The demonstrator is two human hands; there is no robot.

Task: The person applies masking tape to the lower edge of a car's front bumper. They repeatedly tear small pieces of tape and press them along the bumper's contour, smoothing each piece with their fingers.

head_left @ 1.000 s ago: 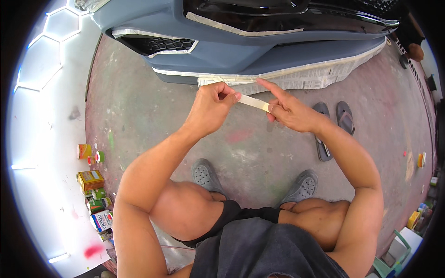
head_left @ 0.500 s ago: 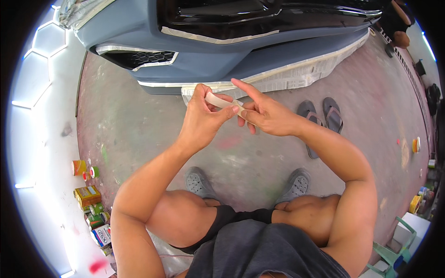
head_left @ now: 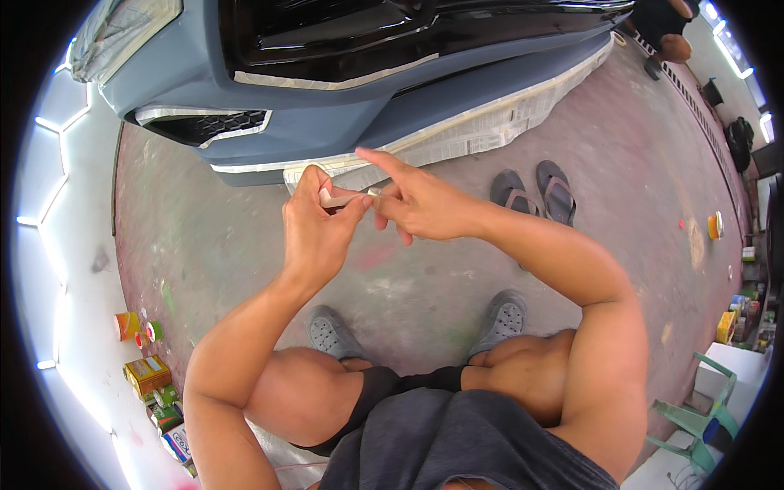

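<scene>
A short strip of cream masking tape (head_left: 336, 199) curves between my hands, in front of the grey-blue car bumper (head_left: 322, 126). My left hand (head_left: 314, 233) is closed in a pinch on the strip, thumb toward its right end. The right hand (head_left: 429, 204) pinches a small end of the tape near my left thumb, its index finger pointing out toward the bumper. Fingers hide part of the strip. Beyond them, newspaper masking (head_left: 482, 139) hangs taped along the bumper's lower edge.
Grey flip-flops (head_left: 535, 194) lie on the stained floor to the right. Paint cans (head_left: 149, 374) stand along the left wall. A green plastic stool (head_left: 694, 425) is at the lower right. Another person (head_left: 674, 45) is at the far upper right.
The view has shifted, so the bumper and hands appear farther left. Less of the tape shows between my fingers, and it looks more bent. Both hands still pinch it.
</scene>
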